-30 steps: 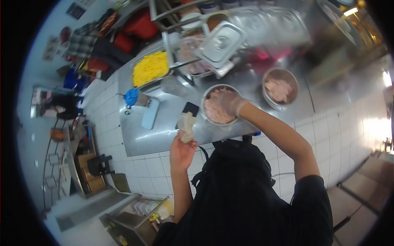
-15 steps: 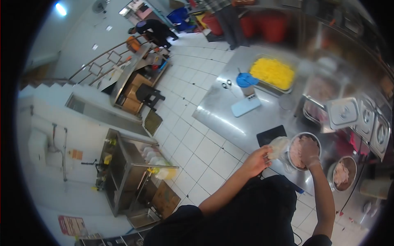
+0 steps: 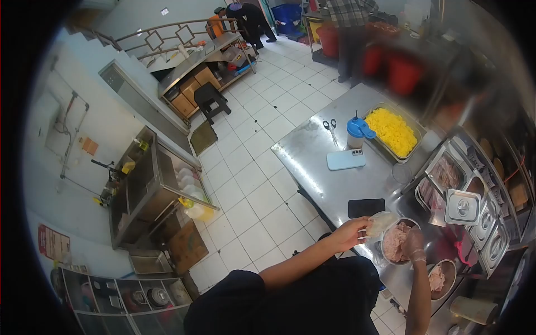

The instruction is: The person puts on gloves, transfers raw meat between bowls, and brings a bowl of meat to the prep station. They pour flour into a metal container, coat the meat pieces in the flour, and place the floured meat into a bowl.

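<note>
On the desk (image 3: 306, 149), close by the bowl (image 3: 397, 263) of meat (image 3: 395, 243), the left hand (image 3: 352, 234) now holds its film (image 3: 382, 223) nearer the rim than a second ago, so both hands' work seems gathered there. The desk is smooth, shiny steel, the bowl round and metallic, the meat pink and ragged. The right hand (image 3: 414, 243), in a clear glove, is down in the bowl, whether its fingers grip impossible to tell; the bare left fingers pinch the limp, translucent film.

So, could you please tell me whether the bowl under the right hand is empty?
It is not empty: pale pink pieces lie in the bowl, visible beside the right hand. How deep they go cannot be told.
</note>
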Available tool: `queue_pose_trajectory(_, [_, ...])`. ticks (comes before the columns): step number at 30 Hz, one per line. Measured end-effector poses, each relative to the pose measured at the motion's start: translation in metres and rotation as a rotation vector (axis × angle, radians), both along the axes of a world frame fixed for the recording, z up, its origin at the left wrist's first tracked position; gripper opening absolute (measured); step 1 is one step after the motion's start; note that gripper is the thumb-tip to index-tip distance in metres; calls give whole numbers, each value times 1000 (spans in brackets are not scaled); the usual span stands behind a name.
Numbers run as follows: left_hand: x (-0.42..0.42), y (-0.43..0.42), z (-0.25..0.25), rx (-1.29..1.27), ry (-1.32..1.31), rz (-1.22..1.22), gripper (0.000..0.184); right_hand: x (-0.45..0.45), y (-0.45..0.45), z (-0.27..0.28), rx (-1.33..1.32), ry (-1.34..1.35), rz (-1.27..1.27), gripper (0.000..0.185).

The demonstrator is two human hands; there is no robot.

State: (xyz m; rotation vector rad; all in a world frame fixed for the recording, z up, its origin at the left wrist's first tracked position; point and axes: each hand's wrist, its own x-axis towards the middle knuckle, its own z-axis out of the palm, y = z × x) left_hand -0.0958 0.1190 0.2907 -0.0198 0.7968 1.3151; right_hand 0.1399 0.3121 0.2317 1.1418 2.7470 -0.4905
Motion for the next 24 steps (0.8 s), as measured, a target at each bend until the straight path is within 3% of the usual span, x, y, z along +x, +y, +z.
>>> queue_pose_trajectory(4, [-1,-2,-7,-9,13,1,22,-3,-19,36,-41,-66,-1,63])
queue_pose_trajectory(7, [2,-2,-6,-26,12,-1,23,1,-25,33,27,-118,77,65])
queue_pose_trajectory(10, [3,-3,-2,-12,5,0,24,-14,-30,48,132,-135,280,65])
queue_pose_trajectory(11, [4,-3,-2,-7,-2,-5,24,-5,-20,9,227,-87,344,59])
queue_pose_trajectory(13, [4,-2,-1,-27,9,-18,23,-22,-37,41,132,-59,263,48])
queue_pose_trajectory(14, [4,-3,-1,-19,15,-18,24,-23,-34,28,137,-33,210,37])
queue_pose_trajectory(17, [2,-7,-4,-36,28,-9,26,-36,-31,30,80,-146,185,31])
queue_pose_trajectory(20, [1,-8,-5,-51,20,-1,28,-31,-26,7,210,-168,137,28])
queue_pose_trajectory(24, [-1,-9,-4,-18,3,8,25,-16,-16,-27,292,-22,180,24])
